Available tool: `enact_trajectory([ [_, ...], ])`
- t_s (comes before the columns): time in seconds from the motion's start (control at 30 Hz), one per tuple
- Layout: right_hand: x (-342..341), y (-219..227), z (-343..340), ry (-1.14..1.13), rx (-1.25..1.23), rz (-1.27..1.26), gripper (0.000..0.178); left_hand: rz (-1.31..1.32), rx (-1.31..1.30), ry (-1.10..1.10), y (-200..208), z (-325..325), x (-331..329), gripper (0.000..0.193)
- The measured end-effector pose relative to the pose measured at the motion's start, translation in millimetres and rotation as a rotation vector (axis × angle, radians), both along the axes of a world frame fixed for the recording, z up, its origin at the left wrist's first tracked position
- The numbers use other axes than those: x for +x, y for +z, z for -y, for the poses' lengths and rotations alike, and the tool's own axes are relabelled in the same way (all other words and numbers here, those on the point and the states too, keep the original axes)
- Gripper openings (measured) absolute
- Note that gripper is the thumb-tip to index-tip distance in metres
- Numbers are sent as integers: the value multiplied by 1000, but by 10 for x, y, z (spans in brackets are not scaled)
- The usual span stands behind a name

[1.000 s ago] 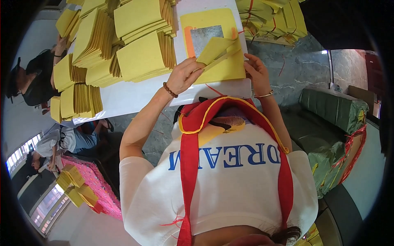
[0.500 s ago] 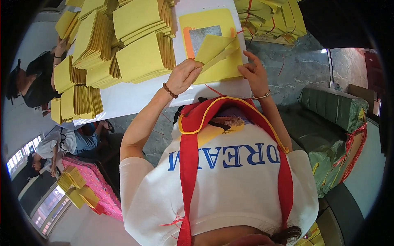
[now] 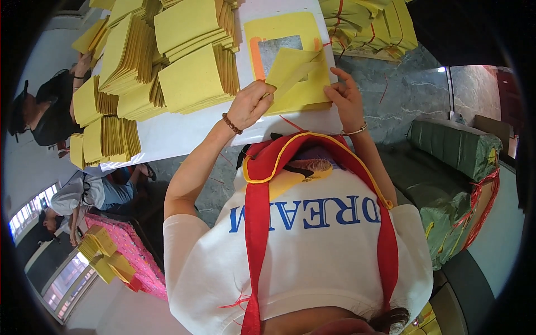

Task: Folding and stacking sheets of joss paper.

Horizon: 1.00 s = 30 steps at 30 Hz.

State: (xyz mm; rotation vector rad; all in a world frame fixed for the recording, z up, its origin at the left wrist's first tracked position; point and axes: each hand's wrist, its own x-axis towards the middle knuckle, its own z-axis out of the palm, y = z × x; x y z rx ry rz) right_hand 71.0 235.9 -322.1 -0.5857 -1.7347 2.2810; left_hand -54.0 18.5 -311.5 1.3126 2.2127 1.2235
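My left hand (image 3: 251, 104) is closed on the near-left corner of a folded yellow sheet (image 3: 290, 67), whose flap slants up to the right. Under it lies larger yellow paper (image 3: 262, 25) with a grey, silvery square (image 3: 273, 47) and orange bands (image 3: 257, 58). At the right edge of this paper is my right hand (image 3: 349, 106), its thumb at the paper's edge and its index finger stretched apart from it. Nothing shows gripped in that hand.
Stacks of folded yellow paper (image 3: 192, 78) cover the white table's (image 3: 162, 137) left side. Bundled yellow paper (image 3: 379, 30) stands beyond its right edge. Green wrapped bales (image 3: 455, 145) lie at right. One person (image 3: 50, 106) works at far left; another (image 3: 84, 192) sits by a pink-covered table (image 3: 131, 245).
The flap of the folded sheet has shifted slightly under my left hand. My right thumb has moved a little at the paper's edge. The seated person's hands have moved slightly.
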Motion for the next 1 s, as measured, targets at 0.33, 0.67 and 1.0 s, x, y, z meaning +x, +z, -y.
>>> enact_trajectory([
  [0.33,-70,-39,-8,-99,-226,70,47,-39,0,-43,-30,-3,-11,13],
  [0.67,-119,76,50,-129,-328,95,46,-5,147,67,-146,15,48,19],
  [1.0,-90,-190,-40,-70,-154,71,41,175,187,62,-157,-34,-32,15],
])
